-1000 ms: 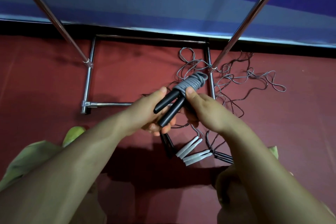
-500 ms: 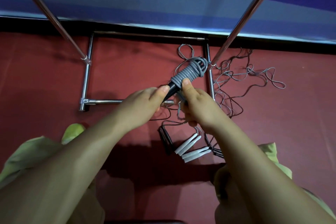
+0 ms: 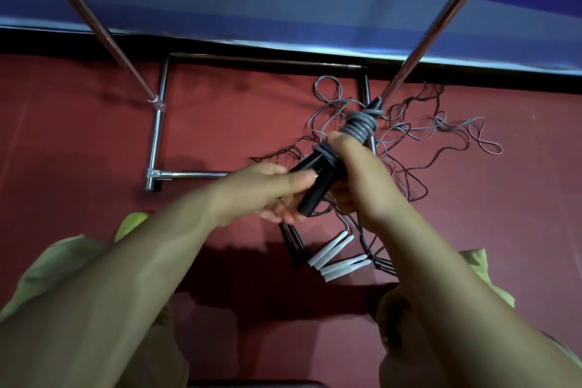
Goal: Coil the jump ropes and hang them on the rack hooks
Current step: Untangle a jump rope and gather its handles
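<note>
A coiled grey jump rope [image 3: 360, 128] with two black handles [image 3: 315, 189] is held up in front of me. My right hand [image 3: 356, 179] grips the bundle where the grey cord wraps the handles, thumb on top. My left hand [image 3: 271, 190] holds the lower ends of the black handles between thumb and fingers. Behind the bundle stands the chrome rack; its right upright [image 3: 441, 19] rises just past the coil. No hooks are in view.
Loose grey and dark ropes [image 3: 441, 135] lie tangled on the red floor by the rack base [image 3: 156, 135]. White handles [image 3: 333, 258] and black handles [image 3: 293, 242] lie below my hands. A left upright [image 3: 91, 22] and a blue wall stand behind.
Both hands lifted and turned the coiled bundle, so the black handles show again and point down toward me. My left hand shifted from the cord wrap to the handle ends.
</note>
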Demonstrator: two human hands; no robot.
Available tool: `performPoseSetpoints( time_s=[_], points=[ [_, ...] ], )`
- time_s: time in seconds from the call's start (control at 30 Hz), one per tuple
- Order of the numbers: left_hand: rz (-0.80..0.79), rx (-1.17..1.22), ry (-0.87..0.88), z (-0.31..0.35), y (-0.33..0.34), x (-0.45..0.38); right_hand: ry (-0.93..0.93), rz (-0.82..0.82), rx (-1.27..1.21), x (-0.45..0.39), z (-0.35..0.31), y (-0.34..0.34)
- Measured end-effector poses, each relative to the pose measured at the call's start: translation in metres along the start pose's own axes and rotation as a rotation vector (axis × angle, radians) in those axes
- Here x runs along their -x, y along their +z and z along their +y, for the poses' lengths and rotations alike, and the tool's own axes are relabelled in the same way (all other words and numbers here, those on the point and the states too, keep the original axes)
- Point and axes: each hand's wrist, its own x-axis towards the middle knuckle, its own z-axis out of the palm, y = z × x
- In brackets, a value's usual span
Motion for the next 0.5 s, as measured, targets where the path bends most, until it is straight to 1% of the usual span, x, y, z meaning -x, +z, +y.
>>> performPoseSetpoints(
  time_s=[0.07, 0.13, 0.2, 0.23, 0.3, 0.37, 0.43, 0.5],
  points=[
    [-0.154, 0.252, -0.073, 0.000, -0.001, 0.002, -0.012, -0.003, -0.095, 0.004, -0.004, 0.000],
    [-0.357, 0.480, -0.130, -0.001, 0.001, 0.003, -0.025, -0.006, -0.154, 0.007, -0.006, 0.001],
    [-0.529, 0.622, -0.132, -0.004, 0.006, 0.002, -0.048, 0.001, -0.172, 0.007, -0.006, 0.003],
    [-0.570, 0.651, -0.125, -0.005, 0.008, 0.002, -0.067, 0.005, -0.164, 0.007, -0.006, 0.003],
    [-0.612, 0.666, -0.128, -0.006, 0.008, 0.001, -0.124, 0.034, -0.068, 0.008, -0.007, 0.003],
    [-0.626, 0.649, -0.140, -0.003, 0.006, 0.000, -0.210, 0.107, 0.145, 0.009, -0.009, 0.001],
    [-0.562, 0.617, -0.134, 0.001, 0.005, 0.000, -0.281, 0.189, 0.305, 0.011, -0.011, 0.001],
    [-0.454, 0.562, -0.115, 0.004, 0.007, 0.000, -0.305, 0.225, 0.365, 0.010, -0.012, 0.000]
  ],
)
